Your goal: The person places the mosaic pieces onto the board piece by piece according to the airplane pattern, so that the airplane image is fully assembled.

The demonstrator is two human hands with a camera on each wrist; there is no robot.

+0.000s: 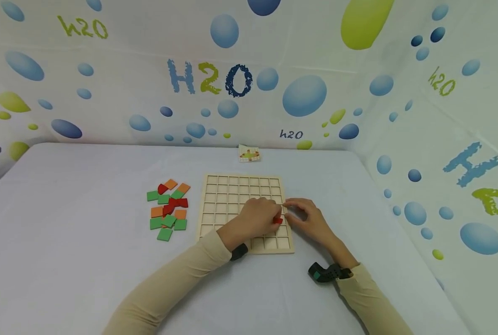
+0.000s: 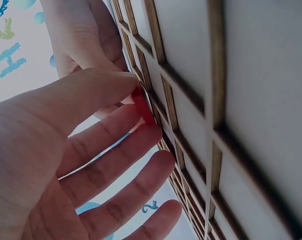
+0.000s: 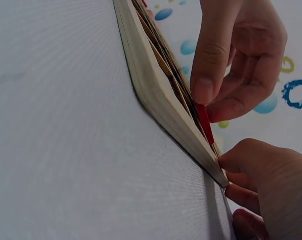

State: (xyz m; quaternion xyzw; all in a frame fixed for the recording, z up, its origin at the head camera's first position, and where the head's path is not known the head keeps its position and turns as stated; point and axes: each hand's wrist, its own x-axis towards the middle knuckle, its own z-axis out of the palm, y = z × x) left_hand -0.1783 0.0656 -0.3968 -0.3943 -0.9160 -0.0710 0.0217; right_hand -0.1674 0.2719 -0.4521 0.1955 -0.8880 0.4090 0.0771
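Head view: left hand (image 1: 257, 216) pinches flat red tile (image 1: 278, 221); right hand (image 1: 310, 220), fingers parted, touches pale wooden grid (image 1: 223, 197) alongside; lopsided release could tilt tile!

Walled behind the flat white table (image 1: 85, 209) by creased white sheeting (image 1: 127, 83) printed with blue ovals (image 1: 304, 96), green drops (image 1: 366, 23).

A small, flat red piece (image 1: 278, 220), pinched in the fingers of a left hand (image 1: 257, 216), tilts over the right-hand columns of a pale wooden grid board (image 1: 228, 196), which lies flat on a white-covered bench, its right edge touched by a right hand (image 1: 311, 221).
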